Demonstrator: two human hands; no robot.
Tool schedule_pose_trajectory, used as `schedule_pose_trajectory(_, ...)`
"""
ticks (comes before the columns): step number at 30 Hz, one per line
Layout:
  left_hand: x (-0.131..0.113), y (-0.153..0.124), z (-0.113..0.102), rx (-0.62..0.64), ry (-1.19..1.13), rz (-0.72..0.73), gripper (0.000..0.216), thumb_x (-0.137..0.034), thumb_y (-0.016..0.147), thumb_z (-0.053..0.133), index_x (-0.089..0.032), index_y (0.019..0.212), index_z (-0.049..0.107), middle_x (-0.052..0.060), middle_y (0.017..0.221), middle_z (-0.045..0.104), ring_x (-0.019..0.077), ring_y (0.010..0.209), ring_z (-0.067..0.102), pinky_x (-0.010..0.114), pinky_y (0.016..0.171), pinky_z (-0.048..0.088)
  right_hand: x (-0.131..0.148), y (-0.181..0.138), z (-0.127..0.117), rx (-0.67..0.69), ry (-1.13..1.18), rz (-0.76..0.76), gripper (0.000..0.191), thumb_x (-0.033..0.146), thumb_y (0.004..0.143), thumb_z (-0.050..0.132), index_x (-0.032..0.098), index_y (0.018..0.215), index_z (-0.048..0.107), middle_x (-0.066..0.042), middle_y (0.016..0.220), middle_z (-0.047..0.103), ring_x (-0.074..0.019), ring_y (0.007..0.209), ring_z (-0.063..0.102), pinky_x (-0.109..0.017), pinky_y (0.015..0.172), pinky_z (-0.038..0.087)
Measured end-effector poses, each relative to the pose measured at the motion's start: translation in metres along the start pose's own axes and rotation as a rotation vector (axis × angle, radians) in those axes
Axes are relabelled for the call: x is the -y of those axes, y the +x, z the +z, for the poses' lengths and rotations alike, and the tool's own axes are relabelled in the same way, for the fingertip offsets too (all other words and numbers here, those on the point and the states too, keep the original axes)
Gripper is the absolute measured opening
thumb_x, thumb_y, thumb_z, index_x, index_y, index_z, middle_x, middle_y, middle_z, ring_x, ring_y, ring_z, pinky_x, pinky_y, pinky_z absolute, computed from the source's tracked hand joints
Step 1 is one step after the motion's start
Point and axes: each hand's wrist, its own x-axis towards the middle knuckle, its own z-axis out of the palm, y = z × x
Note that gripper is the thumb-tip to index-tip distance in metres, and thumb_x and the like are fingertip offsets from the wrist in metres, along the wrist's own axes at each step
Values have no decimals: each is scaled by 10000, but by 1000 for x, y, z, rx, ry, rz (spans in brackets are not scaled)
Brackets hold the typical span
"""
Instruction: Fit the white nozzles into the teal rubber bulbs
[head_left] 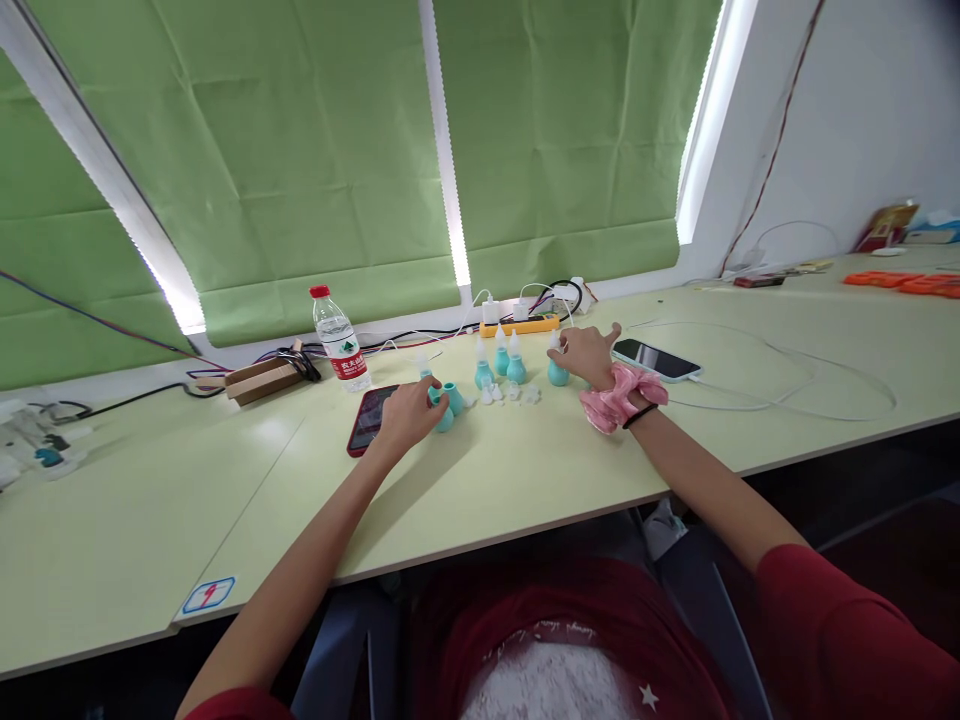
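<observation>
My left hand (409, 412) is closed, with its fingertips on a teal squeeze bulb (444, 422) that has no nozzle showing. Right beside it lies another open-necked teal bulb (453, 397), and one more stands partly hidden behind the fingers. My right hand (589, 357) pinches the clear nozzle of a teal squeeze bulb (557, 374), which looks upright on the table; its thumb or another digit points outward. Between the hands, a group of 3 teal bulbs (484, 376) stands with clear nozzles on. Small clear plastic pieces (492, 394) are scattered in front of them.
A red-cased phone (365, 425) lies beside my left hand, a white-edged phone (657, 360) beyond my right. At the back are a water bottle (341, 340), a cardboard box (262, 380) and a yellow power strip (519, 326). A white cable (795, 405) loops on the right.
</observation>
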Motion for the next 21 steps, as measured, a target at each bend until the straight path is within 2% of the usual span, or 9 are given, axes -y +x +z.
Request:
schedule_pose_trajectory(2,0,0,1,-31,-20,0,271,-388,759,386,-217,914,527,9,682,616,179,654,555,236,495,303,7,-2,-4,-11,38,-12,187,327,671,496,151,612,521,-53,611,517,-236,765,465,-575,849,71)
schedule_pose_trajectory(5,-1,-1,1,-97,-56,6,289,-409,769,376,-206,904,531,10,671,601,162,623,543,237,510,317,24,-10,-11,-145,132,-76,187,324,708,434,155,700,515,-80,766,550,-264,888,450,-554,878,92)
schedule_pose_trajectory(8,-5,-5,-2,-192,-115,70,320,-435,782,358,-189,884,534,17,688,588,137,599,521,234,556,346,46,-27,-16,-266,311,-242,211,316,762,383,159,869,474,-97,919,533,-232,935,455,-443,895,230)
schedule_pose_trajectory(10,-9,-9,-4,-235,-192,161,335,-446,788,353,-178,870,537,19,695,579,126,613,512,226,584,360,62,-42,-17,-219,450,-384,244,322,792,360,151,952,432,-104,919,528,-204,862,488,-357,806,349)
schedule_pose_trajectory(12,-13,-12,-5,-225,-287,256,335,-445,793,357,-171,847,541,10,663,564,113,604,500,216,588,363,78,-59,-18,-114,534,-564,251,327,805,365,151,976,419,-99,887,532,-192,811,499,-318,744,391)
schedule_pose_trajectory(15,-18,-15,-3,-110,-422,337,387,-446,808,330,-154,660,537,-5,542,513,91,511,453,214,547,347,93,-80,-19,29,564,-766,221,316,826,355,177,978,434,-83,851,528,-191,806,487,-306,722,396)
schedule_pose_trajectory(17,-21,-16,1,35,-557,324,501,-458,826,257,-148,497,473,-3,454,464,81,450,414,216,508,334,97,-87,-19,71,581,-760,234,321,840,333,190,1005,435,-72,824,515,-180,760,482,-299,684,399)
schedule_pose_trajectory(19,-23,-16,3,184,-720,256,573,-471,834,182,-151,420,415,0,396,424,73,402,378,215,466,322,97,-88,-19,82,594,-716,265,337,849,317,196,1045,427,-60,804,504,-164,702,479,-287,635,397)
schedule_pose_trajectory(21,-26,-17,5,244,-832,185,586,-485,828,169,-154,403,400,-2,373,398,69,379,356,217,441,312,95,-87,-17,89,584,-706,290,352,853,306,202,1074,420,-49,797,503,-153,672,479,-276,608,390)
